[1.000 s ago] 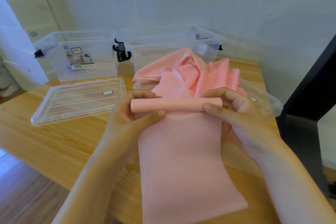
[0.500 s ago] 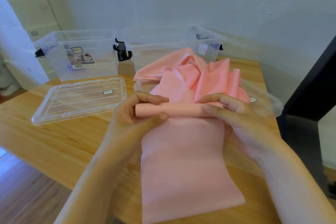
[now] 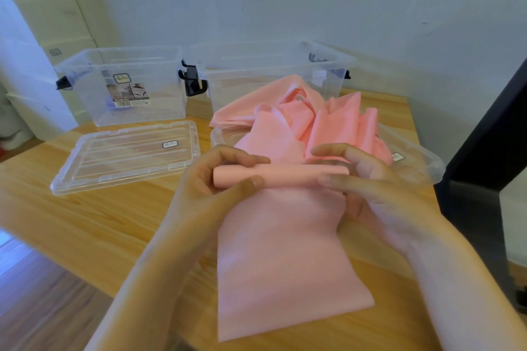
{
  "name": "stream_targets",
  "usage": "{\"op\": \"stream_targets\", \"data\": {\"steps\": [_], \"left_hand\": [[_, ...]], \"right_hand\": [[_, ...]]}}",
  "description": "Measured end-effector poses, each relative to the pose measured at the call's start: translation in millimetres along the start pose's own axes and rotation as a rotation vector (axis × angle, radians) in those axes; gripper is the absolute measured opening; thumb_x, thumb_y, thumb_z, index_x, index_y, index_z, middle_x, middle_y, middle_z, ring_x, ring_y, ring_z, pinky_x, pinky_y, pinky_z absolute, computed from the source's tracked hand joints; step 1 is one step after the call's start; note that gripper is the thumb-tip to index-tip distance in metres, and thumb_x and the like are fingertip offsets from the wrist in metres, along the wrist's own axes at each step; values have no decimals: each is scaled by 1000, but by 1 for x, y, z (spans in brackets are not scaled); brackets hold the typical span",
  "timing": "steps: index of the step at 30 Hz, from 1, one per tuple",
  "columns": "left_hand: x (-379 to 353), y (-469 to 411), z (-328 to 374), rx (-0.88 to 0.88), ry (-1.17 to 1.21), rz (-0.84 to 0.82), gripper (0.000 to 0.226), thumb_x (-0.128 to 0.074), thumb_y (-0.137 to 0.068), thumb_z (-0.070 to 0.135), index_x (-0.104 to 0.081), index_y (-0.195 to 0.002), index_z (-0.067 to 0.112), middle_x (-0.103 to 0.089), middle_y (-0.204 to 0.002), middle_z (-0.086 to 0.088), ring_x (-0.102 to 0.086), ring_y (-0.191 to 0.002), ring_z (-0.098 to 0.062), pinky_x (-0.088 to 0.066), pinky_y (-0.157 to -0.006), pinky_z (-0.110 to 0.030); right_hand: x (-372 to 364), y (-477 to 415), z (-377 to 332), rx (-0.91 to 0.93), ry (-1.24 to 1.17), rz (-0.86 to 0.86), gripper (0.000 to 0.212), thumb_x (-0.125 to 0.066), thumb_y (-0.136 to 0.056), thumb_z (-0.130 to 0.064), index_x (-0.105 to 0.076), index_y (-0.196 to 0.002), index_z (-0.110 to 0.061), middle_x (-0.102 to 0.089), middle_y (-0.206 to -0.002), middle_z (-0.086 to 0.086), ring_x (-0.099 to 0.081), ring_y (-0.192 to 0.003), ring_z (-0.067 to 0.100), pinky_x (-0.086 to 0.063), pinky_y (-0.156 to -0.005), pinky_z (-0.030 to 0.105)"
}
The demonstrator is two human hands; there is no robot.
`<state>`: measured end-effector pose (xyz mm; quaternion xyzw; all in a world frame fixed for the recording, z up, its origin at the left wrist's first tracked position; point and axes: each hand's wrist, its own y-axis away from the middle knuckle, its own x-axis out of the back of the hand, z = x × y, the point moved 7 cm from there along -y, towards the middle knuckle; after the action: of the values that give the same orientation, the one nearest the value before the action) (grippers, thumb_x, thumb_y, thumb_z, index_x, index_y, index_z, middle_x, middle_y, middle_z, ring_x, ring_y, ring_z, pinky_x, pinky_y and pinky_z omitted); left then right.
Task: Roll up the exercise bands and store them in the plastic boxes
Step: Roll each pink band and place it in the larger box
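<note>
A long pink exercise band (image 3: 285,259) lies on the wooden table (image 3: 94,225), its near end hanging flat toward me and its far part heaped in folds (image 3: 322,120). Across the middle runs a tight rolled section (image 3: 288,172). My left hand (image 3: 208,188) pinches the roll's left end between thumb and fingers. My right hand (image 3: 368,182) grips the right end, fingers curled over the top. Two clear plastic boxes, one at the left (image 3: 125,82) and one at the right (image 3: 273,71), stand open at the back.
A clear lid (image 3: 125,154) lies flat left of the band. A second lid (image 3: 419,162) sits partly under the pink heap at the right. A dark post (image 3: 490,128) rises beside the table's right edge. A pale wall stands close behind the boxes.
The roll has grown a little thicker and both hands have turned it toward the heap. The flat near end has drawn up the table toward the hands.
</note>
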<state>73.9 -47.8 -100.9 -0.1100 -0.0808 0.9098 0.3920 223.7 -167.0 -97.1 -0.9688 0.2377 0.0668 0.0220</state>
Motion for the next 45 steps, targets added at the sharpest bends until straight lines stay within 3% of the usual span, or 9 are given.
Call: {"op": "stream_targets", "data": {"steps": [8, 17, 21, 25, 31, 35, 38, 42, 45], "left_hand": [[-1, 0, 1, -20, 48, -31, 25, -71, -68, 3, -66, -89, 17, -73, -104, -6, -67, -101, -15, -51, -75, -19], [5, 0, -9, 130, -35, 8, 40, -78, -60, 40, -68, -93, 21, -68, -94, -1, -63, -78, -14, -49, -59, -20], [1, 0, -2, 27, 1, -6, 18, -76, -67, 14, -69, -81, 25, -73, -98, -1, -67, -88, -13, -52, -68, -20], [1, -1, 0, -7, 32, -7, 23, -72, -65, 4, -67, -84, 16, -74, -100, -3, -68, -96, -12, -52, -73, -19], [3, -1, -9, 110, 14, 29, 27, -74, -68, 20, -68, -94, 17, -71, -97, -2, -64, -82, -11, -49, -62, -18], [6, -1, -14, 168, -79, 62, 24, -70, -71, 36, -70, -91, 24, -67, -92, 2, -60, -77, -12, -43, -64, -24], [5, -1, -14, 164, -55, 64, 23, -72, -68, 29, -69, -89, 23, -69, -87, 4, -61, -72, -10, -45, -60, -20], [7, -2, -7, 58, -62, 58, 22, -79, -63, 18, -69, -81, 26, -72, -96, 0, -66, -85, -13, -54, -70, -24], [7, -1, -3, -2, -75, 33, 27, -83, -60, 19, -69, -82, 26, -71, -101, 0, -65, -93, -16, -54, -77, -28]], "right_hand": [[8, -1, 4, -23, 55, 95, 28, -71, -66, -24, -73, -93, -16, -68, -86, 5, -63, -79, 15, -50, -69, 23], [1, 2, -9, 128, 27, 43, 18, -70, -62, -4, -68, -70, -21, -73, -102, 2, -67, -90, 11, -53, -71, 17], [5, -1, -2, 55, 33, 50, 30, -76, -66, -8, -72, -93, -21, -70, -93, -3, -65, -85, 10, -49, -71, 23], [8, -1, 4, 9, 105, 91, 40, -79, -64, -35, -73, -100, -18, -64, -98, 10, -61, -90, 20, -42, -80, 37], [6, 1, -5, 79, 88, 82, 28, -72, -66, -15, -69, -94, -13, -69, -84, -3, -62, -79, 10, -48, -64, 18], [2, 2, -10, 136, 84, 54, 22, -69, -67, 1, -66, -83, -15, -74, -97, -3, -65, -86, 5, -50, -69, 14], [1, 2, -11, 151, 89, 43, 27, -64, -72, 12, -65, -82, -13, -74, -97, -3, -65, -87, 3, -49, -70, 12], [1, 1, 0, 35, 114, 10, 30, -69, -71, -13, -68, -102, -14, -72, -97, -3, -64, -86, 6, -49, -69, 14], [1, 0, 8, -39, 156, 31, 29, -72, -67, -28, -73, -95, -20, -71, -90, -2, -63, -84, 9, -47, -70, 18]]}}
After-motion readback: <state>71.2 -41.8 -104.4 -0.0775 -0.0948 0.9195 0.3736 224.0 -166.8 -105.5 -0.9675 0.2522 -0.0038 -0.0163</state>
